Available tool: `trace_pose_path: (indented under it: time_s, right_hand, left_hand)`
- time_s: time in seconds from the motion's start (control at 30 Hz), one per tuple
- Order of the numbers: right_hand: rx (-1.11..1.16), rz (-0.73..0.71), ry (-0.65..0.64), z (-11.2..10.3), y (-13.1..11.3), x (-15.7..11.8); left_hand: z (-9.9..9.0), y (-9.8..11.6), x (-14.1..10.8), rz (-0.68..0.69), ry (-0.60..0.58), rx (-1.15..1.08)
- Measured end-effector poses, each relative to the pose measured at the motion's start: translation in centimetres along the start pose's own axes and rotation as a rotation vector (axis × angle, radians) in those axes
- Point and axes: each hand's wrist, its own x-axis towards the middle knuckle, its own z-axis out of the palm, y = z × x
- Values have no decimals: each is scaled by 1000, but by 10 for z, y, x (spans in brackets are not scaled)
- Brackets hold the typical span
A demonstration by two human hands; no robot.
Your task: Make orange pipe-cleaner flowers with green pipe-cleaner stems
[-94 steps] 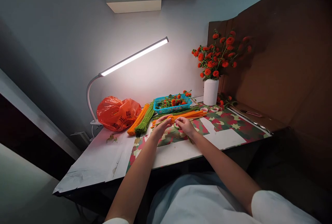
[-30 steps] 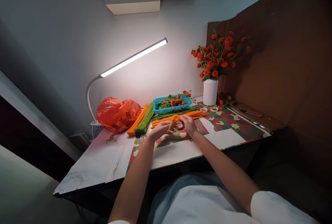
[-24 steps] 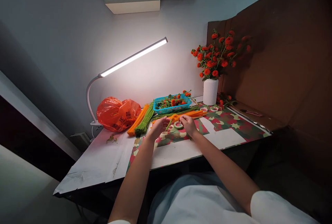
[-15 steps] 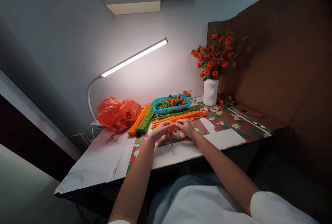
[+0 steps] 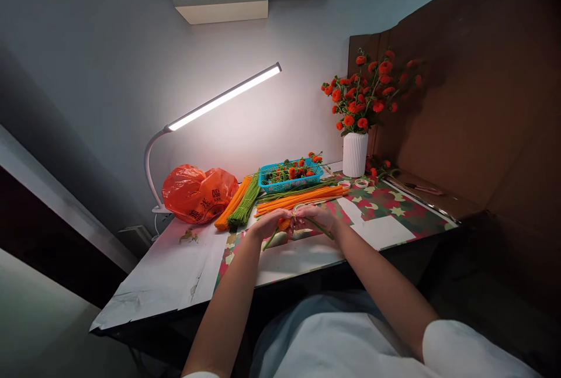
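Over the front part of the table, my left hand (image 5: 270, 224) is closed on a small orange pipe-cleaner flower (image 5: 284, 224), whose green stem (image 5: 270, 241) slants down to the left. Close against it, my right hand (image 5: 321, 217) pinches a green pipe cleaner (image 5: 322, 230) that slopes down to the right below the palm. The fingertips of both hands meet at the flower, and some of them are hidden. Just beyond the hands lies a row of orange pipe cleaners (image 5: 302, 199).
Bundled orange (image 5: 234, 203) and green pipe cleaners (image 5: 245, 205) lie left, beside an orange plastic bag (image 5: 197, 194). Behind stands a blue basket (image 5: 289, 186) of flowers. A white vase (image 5: 355, 155) with orange flowers, tape rolls (image 5: 362, 183) and pliers (image 5: 424, 189) are at right. A lamp (image 5: 225, 97) shines above.
The flower has tilted, so its stem now points down-left instead of straight down. A green pipe cleaner now shows under my right hand, which has turned slightly.
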Motion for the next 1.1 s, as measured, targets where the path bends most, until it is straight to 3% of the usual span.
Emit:
trace_pose_path:
  time_s: [0.27,0.73,0.97,1.1]
  right_hand:
    - [88,45,31,8,-2,-2]
    - [-49,-193,250,15,-2,-8]
    - [43,-105,132,16,-2,-6]
    - [92,-131,249,10,-5,-5]
  left_hand:
    - [-2,-5,3,10,-1,-69]
    - [-7,-9,4,68,-48,-193]
    - [-6,-9,3,46,-26,-212]
    - [-8,-9,4,27,78,-284]
